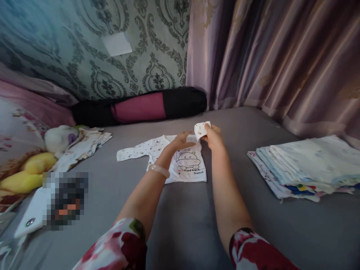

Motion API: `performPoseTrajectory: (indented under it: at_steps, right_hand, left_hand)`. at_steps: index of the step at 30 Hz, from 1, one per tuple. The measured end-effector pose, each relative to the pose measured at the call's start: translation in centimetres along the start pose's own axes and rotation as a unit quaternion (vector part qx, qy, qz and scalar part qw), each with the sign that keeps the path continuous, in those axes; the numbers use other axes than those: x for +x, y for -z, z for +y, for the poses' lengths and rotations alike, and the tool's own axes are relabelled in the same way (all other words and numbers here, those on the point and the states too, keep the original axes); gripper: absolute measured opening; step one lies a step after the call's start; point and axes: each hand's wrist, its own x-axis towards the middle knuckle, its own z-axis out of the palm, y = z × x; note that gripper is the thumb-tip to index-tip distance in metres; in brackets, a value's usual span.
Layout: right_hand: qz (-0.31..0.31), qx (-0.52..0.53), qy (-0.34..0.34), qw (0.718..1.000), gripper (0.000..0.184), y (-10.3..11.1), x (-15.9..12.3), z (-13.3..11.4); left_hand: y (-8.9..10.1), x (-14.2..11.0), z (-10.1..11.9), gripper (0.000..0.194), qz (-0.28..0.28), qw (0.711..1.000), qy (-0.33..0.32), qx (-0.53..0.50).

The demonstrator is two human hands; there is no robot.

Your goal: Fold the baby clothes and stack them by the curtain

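Note:
A small white baby shirt (157,150) lies spread on the grey sheet, with a hippo drawing and lettering on its front. One dotted sleeve stretches out to the left. My right hand (214,137) pinches the cuff end of the other sleeve and lifts it off the sheet near the shoulder. Over the neckline and upper chest is my left hand (184,141), fingers apart, with a pale bangle on that wrist. Whether its fingertips touch the cloth cannot be made out.
Folded baby clothes (306,165) are stacked at the right. Crumpled printed clothes (81,146), a white plush toy (57,138) and a yellow cushion-like toy (28,172) lie at the left, near a white device (33,213) with cables. A long black-and-pink bag (140,107) lies along the wall.

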Motion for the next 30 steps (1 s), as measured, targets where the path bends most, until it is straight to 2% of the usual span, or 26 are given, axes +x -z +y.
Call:
performPoseTrajectory:
  at_steps: [5, 8, 10, 13, 16, 18, 20, 22, 24, 26, 30]
  right_hand:
    - [-0.004, -0.057, 0.02, 0.998, 0.012, -1.1, 0.1, 1.4]
    - [-0.008, -0.124, 0.059, 0.991, 0.015, -2.1, -0.1, 2.4]
    - [-0.026, -0.169, 0.077, 0.982, 0.016, -2.8, -0.5, 3.1]
    - [-0.081, -0.226, 0.089, 0.967, 0.02, -4.1, -1.4, 4.3]
    - [-0.163, -0.28, 0.114, 0.939, 0.027, -5.1, -2.4, 5.4]
    - [-0.229, -0.337, 0.133, 0.904, 0.034, -5.5, -3.2, 5.8]
    - [-0.269, -0.411, 0.156, 0.857, 0.038, -5.7, -3.8, 5.8]
    - [-0.276, -0.475, 0.182, 0.816, 0.034, -5.8, -4.1, 5.6]
    - [-0.271, -0.513, 0.199, 0.79, 0.026, -5.8, -4.3, 5.4]
    - [-0.272, -0.531, 0.204, 0.776, 0.024, -5.7, -4.3, 5.2]
    - [-0.264, -0.535, 0.219, 0.772, 0.028, -5.9, -4.5, 5.1]
  left_hand:
    - [1.6, -6.0, -1.1, 0.046, 0.107, 0.987, 0.112, -0.031]
    - [1.5, -8.7, -1.8, 0.04, 0.162, 0.971, 0.153, -0.082]
    - [1.2, -9.7, -2.0, 0.043, 0.176, 0.963, 0.163, -0.121]
    - [0.6, -10.2, -2.1, 0.048, 0.18, 0.958, 0.157, -0.158]
    - [0.2, -9.8, -2.1, 0.056, 0.181, 0.959, 0.146, -0.165]
    - [0.1, -9.5, -2.2, 0.062, 0.179, 0.961, 0.139, -0.157]
    - [-0.1, -9.3, -2.4, 0.067, 0.176, 0.965, 0.132, -0.145]
    - [-0.1, -9.1, -2.7, 0.067, 0.168, 0.969, 0.125, -0.131]
    - [-0.2, -9.0, -2.9, 0.063, 0.162, 0.973, 0.12, -0.117]
    - [-0.2, -8.9, -3.0, 0.058, 0.157, 0.975, 0.119, -0.105]
    - [0.0, -8.9, -2.8, 0.051, 0.165, 0.973, 0.129, -0.102]
